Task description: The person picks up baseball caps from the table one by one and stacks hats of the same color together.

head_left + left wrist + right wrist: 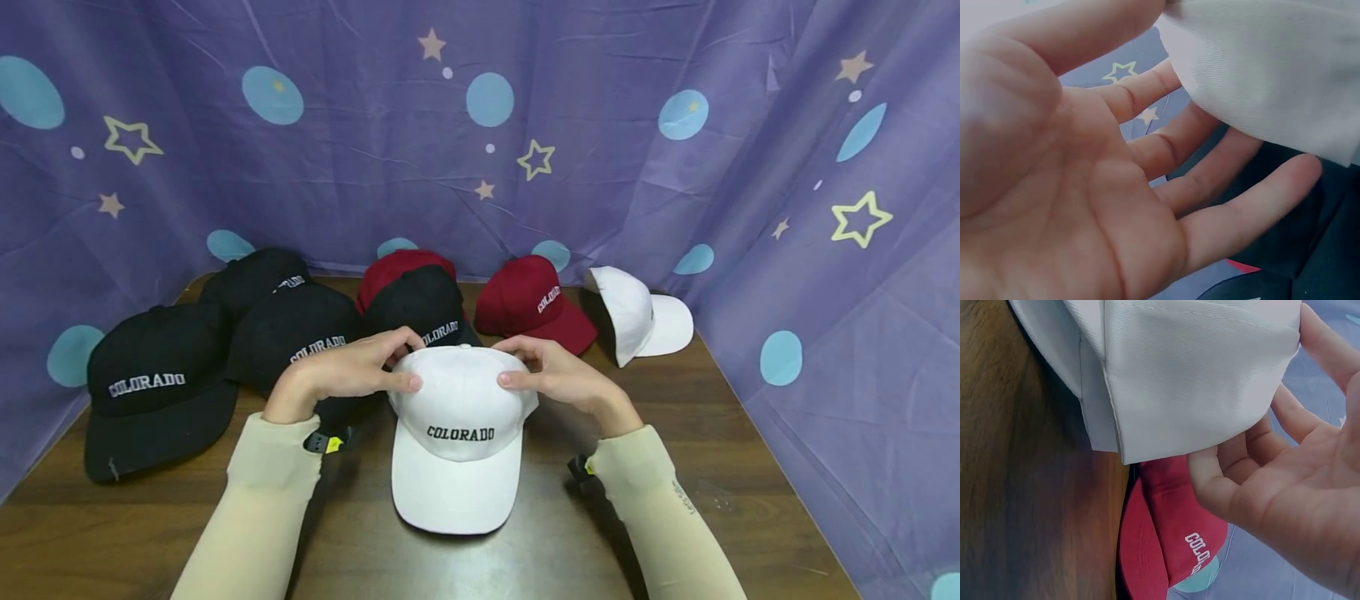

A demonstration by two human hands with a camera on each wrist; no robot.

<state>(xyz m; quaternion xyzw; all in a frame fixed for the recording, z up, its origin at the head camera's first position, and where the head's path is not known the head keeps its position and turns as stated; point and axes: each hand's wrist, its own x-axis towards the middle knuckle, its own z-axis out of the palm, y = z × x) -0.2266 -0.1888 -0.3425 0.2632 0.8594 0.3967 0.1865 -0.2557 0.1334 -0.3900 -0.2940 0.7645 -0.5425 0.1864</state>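
Note:
A white baseball cap (459,400) with dark COLORADO lettering faces the camera, its brim pointing down toward the near side of the table. My left hand (356,364) pinches the upper left of the crown, thumb on the front and fingers going behind. On the other side, my right hand (558,372) pinches the crown's upper right the same way. The left wrist view shows the spread fingers passing behind the white fabric (1272,69). In the right wrist view, the fingers curl behind the crown's edge (1197,381).
Several black caps (161,358) stand at the left. Behind the held cap, another black cap (420,300) overlaps a red cap (405,260). A second red cap (525,304) and a white cap (637,312) sit at the back right of the wooden table (675,517). A purple curtain (585,50) hangs behind.

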